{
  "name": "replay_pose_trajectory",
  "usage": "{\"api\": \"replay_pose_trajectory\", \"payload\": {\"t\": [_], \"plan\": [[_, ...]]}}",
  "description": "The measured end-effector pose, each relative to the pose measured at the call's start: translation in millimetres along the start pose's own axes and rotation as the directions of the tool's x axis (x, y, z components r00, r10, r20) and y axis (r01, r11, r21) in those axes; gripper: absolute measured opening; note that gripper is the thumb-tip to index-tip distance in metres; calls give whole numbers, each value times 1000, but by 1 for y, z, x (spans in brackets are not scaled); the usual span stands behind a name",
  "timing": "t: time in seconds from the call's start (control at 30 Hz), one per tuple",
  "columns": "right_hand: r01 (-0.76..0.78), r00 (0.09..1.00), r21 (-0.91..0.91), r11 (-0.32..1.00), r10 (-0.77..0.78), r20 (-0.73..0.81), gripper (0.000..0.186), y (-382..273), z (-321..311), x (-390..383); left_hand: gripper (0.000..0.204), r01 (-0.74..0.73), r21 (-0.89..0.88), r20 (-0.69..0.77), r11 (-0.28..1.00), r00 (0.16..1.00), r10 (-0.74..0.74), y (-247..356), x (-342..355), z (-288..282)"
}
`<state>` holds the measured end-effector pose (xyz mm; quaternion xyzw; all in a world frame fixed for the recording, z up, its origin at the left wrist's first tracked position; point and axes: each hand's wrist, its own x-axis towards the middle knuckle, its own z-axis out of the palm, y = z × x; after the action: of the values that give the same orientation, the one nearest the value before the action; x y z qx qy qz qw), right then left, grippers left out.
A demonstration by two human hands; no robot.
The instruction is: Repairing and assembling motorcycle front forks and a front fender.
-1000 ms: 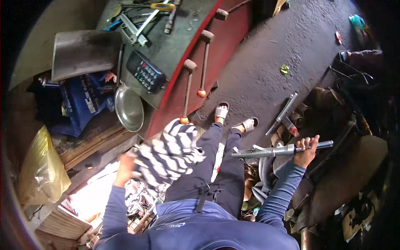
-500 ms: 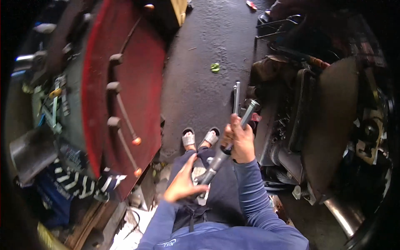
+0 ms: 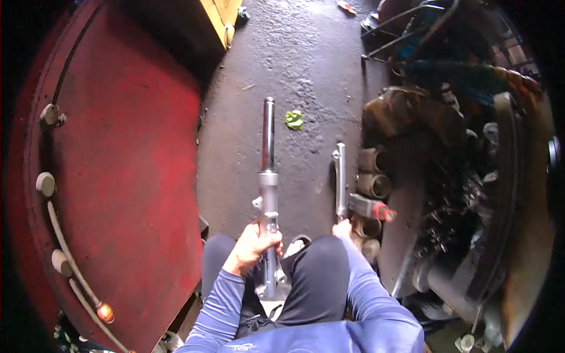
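My left hand [image 3: 254, 246] is closed around the grey lower body of a motorcycle fork leg [image 3: 268, 191]. Its shiny chrome tube points straight away from me, and the lower end lies between my knees. At my right side, my right hand [image 3: 342, 228] grips the near end of a second silver fork leg [image 3: 341, 182], a narrower-looking one with a small lug near its far end. Most of the right hand's fingers are hidden by the hand itself and my knee.
On the left stands a red machine body [image 3: 135, 135] with levers and knobs. Brown cylindrical parts [image 3: 374, 185] and a bottle-like item with a red cap [image 3: 385, 212] lie close on the right. A green scrap [image 3: 294, 120] rests on the dark floor [image 3: 282, 65].
I have gone from standing to a squat. My left hand, empty before, now holds one fork leg; my right hand has kept the other and lowered it on the right.
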<state>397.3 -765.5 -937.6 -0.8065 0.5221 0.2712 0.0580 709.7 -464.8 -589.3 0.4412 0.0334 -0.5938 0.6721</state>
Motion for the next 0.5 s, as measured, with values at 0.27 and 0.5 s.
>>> {"api": "replay_pose_trajectory", "payload": {"t": [0.27,0.5], "plan": [[30,997,603,797,-71,44,34,-103,-55,-119,28,37,75,-227,996,974,-19,21,-40,-14],[-329,851,861,388,-273,449,16,-143,-291,-163,18,48,144,-304,988,953,-2,136,-100,119]]}}
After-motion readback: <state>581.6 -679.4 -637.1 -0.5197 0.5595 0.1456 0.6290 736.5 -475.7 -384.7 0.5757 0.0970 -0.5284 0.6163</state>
